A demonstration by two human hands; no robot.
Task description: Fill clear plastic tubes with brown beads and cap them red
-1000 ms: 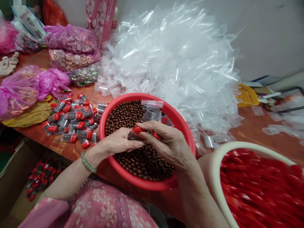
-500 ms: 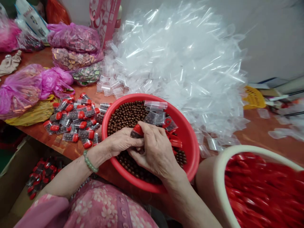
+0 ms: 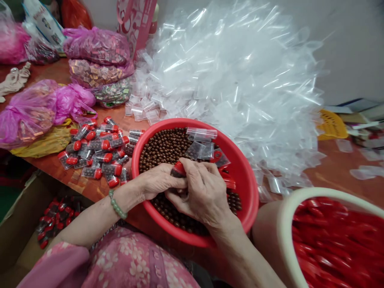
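Over a red basin [image 3: 253,200] of brown beads [image 3: 162,146], my two hands meet around one small clear container with a red cap [image 3: 179,168]. My left hand [image 3: 160,180], with a green bead bracelet on its wrist, grips the container's body. Fingers of my right hand [image 3: 202,188] are closed at the red cap; my hands hide much of the container. Clear empty containers [image 3: 207,150] and red caps [image 3: 229,183] lie on the beads at the basin's right. Left of the basin is a heap of filled, red-capped containers [image 3: 102,146] on the table.
A large pile of clear plastic containers [image 3: 234,80] rises behind the basin. At the right stands a cream bucket [image 3: 288,224] of red caps [image 3: 336,240]. Pink bags [image 3: 99,46] fill the back left. A cardboard box [image 3: 18,232] below the table edge holds more capped containers.
The whole view has shifted slightly, so things sit a little further right. My hands keep the same hold on the container, with little visible movement between them.
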